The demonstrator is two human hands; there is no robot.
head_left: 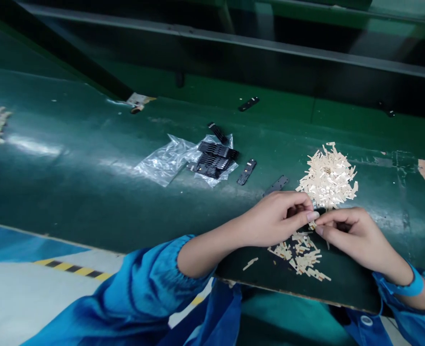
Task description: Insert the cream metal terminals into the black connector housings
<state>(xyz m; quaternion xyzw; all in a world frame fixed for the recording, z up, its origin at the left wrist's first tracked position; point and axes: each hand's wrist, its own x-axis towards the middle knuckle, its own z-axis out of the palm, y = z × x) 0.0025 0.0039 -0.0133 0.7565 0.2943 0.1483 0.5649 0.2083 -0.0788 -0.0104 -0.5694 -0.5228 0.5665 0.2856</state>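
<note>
While both hands meet just in front of the larger heap of pale pieces [329, 180], the left hand [277, 218] pinches a small pale piece [312, 224] between thumb and fingers, well above the near edge of the green table [90, 206]. The right hand [358, 238] brings its bent thumb and forefinger up to the other side of that piece; its fingertips are small and partly hidden, so I cannot tell whether they grip the piece or only touch it.

Below the hands, a looser scatter of pale pieces [306, 259] lies near the table's front edge, with a single pale strip [250, 263] apart to its left. Just beyond the left hand, a dark flat part [277, 183] is partly covered by it. Farther left, a black part [247, 172] lies beside a stack of black parts [212, 161], which rests on clear plastic next to a crumpled clear bag [165, 161]. Another black part [248, 104] lies farther back. Blue sleeves [151, 288] cover the forearms partway, and a blue band [410, 287] circles the right wrist.
</note>
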